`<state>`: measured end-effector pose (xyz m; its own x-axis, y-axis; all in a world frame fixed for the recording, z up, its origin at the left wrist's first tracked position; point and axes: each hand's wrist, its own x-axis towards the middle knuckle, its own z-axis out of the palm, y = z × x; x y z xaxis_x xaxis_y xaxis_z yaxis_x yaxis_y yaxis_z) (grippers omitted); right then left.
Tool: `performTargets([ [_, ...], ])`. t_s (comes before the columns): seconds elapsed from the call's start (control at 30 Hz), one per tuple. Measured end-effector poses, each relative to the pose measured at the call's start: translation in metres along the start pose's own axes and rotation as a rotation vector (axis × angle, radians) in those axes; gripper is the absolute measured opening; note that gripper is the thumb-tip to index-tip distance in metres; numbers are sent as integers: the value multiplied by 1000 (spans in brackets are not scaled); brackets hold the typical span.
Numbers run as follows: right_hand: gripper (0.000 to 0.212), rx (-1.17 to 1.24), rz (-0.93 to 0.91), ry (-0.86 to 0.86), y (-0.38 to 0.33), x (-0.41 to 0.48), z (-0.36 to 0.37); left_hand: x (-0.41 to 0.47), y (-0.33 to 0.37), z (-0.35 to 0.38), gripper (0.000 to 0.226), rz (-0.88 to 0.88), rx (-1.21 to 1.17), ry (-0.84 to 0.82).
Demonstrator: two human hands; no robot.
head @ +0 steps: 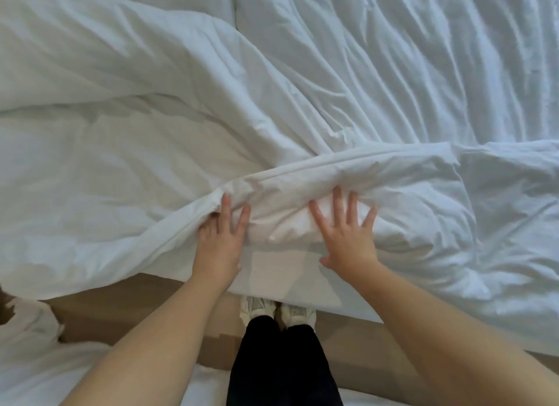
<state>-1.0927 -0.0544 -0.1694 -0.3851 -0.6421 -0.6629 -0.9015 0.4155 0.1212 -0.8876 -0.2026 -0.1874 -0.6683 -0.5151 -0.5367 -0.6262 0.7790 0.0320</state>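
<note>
My right hand lies flat on the white duvet at the near edge of the bed, fingers spread wide and pressing the cloth down, holding nothing. My left hand is just to the left of it on the same cloth. Two of its fingers lie straight on top while the others slip under the folded hem, so I cannot tell whether it grips the fold or only rests there.

The duvet covers the bed from the near edge to the far side. I would judge the work at about the middle. The cover is on the bed, but it is creased all over, a thick roll is heaped at the far left, and the hem in front of me is doubled back, baring a strip of the sheet beneath. What I think is left is to straighten that hem, pull the heap flat and smooth out the wrinkles.

Below the bed's edge are the brown floor and my pale shoes. I can read no label, brand or writing anywhere.
</note>
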Motion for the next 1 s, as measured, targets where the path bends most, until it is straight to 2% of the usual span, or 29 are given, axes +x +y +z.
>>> performTargets([
  [0.07,111,-19,72,9,-3,24,4,18,-9,12,113,9,131,41],
  [0.13,97,-5,121,25,-4,49,2,50,-18,12,96,-7,230,48],
  [0.23,57,54,104,104,0,68,-5,88,-24,-7,58,79,185,85],
  [0.3,35,136,80,129,4,64,-12,90,-27,-22,44,131,154,85],
  [0.4,38,177,-39,49,-3,39,-32,65,-48,-50,41,163,205,-118],
  [0.53,44,133,-287,-210,-41,-16,-37,-6,-79,-78,39,310,386,-421],
  [0.6,41,150,-349,-265,-64,-43,-28,-38,-90,-74,39,315,397,-563],
  [0.7,44,248,-288,-313,-88,-66,2,-66,-99,-50,46,258,328,-557],
  [0.8,70,392,-255,-538,-96,-62,22,-75,-105,-18,71,184,106,-672],
  [0.83,76,505,-202,-539,-94,-55,22,-74,-105,-13,78,153,-20,-669],
  [0.87,74,640,-120,-455,-92,-47,20,-73,-106,-9,81,93,-144,-603],
  [0.9,68,735,-32,-295,-90,-38,19,-70,-107,-4,79,12,-233,-486],
  [0.93,63,737,38,-153,-86,-29,18,-66,-109,0,73,-81,-241,-367],
  [0.97,58,655,77,-81,-83,-21,17,-61,-111,3,68,-166,-175,-309],
  [1.0,53,528,90,-76,-81,-15,17,-57,-113,6,62,-220,-71,-319],
])
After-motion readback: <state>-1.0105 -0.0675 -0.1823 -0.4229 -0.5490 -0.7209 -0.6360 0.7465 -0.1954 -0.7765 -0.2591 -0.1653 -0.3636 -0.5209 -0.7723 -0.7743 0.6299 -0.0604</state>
